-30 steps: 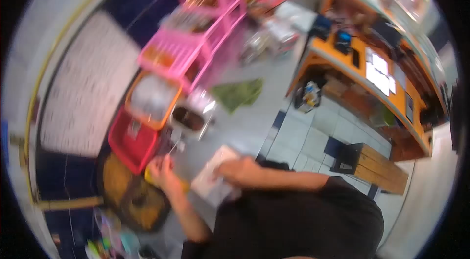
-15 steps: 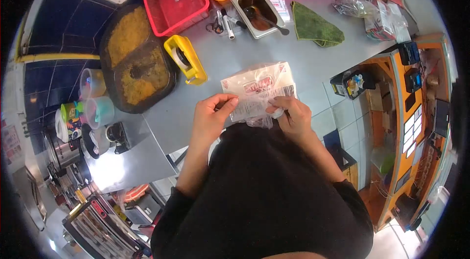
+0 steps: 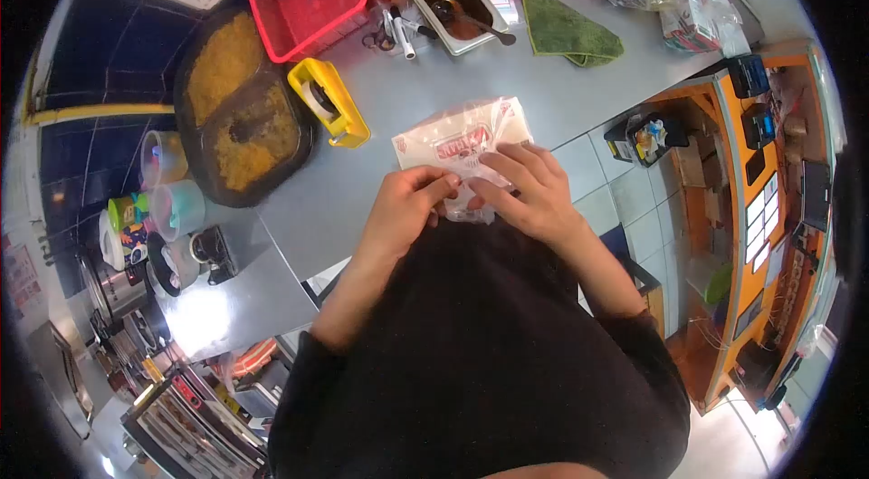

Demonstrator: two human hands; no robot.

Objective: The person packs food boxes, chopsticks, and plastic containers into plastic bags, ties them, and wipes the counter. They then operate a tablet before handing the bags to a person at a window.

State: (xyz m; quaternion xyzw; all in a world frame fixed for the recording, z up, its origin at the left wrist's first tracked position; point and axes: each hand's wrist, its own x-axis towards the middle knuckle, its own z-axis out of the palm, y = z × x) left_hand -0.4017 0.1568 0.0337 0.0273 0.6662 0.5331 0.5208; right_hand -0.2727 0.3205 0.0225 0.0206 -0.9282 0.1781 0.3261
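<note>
A flat white packet with red lettering (image 3: pixel 462 142) lies at the front edge of the metal counter, inside a clear plastic bag (image 3: pixel 471 214) gathered towards my body. My left hand (image 3: pixel 412 205) is closed on the bag's near end, thumb and index finger pinched together. Across the right side of the packet reaches my right hand (image 3: pixel 532 194), its upper fingers spread over the print. Its lower fingers and thumb grip the plastic close to my left fingertips. Exactly what is pinched between the fingertips is partly hidden.
A yellow tape dispenser (image 3: pixel 329 103) stands left of the packet, beside a dark divided tray (image 3: pixel 303 130). Behind are a red basket (image 3: pixel 308 31), markers (image 3: pixel 403 37), a metal container with a ladle (image 3: pixel 462 13) and a green cloth (image 3: pixel 570 31). An orange shelf (image 3: pixel 724 144) stands right.
My hands have come closer together over the bag. My right hand has turned and spread its upper fingers across the packet. The camera view has shifted slightly.
</note>
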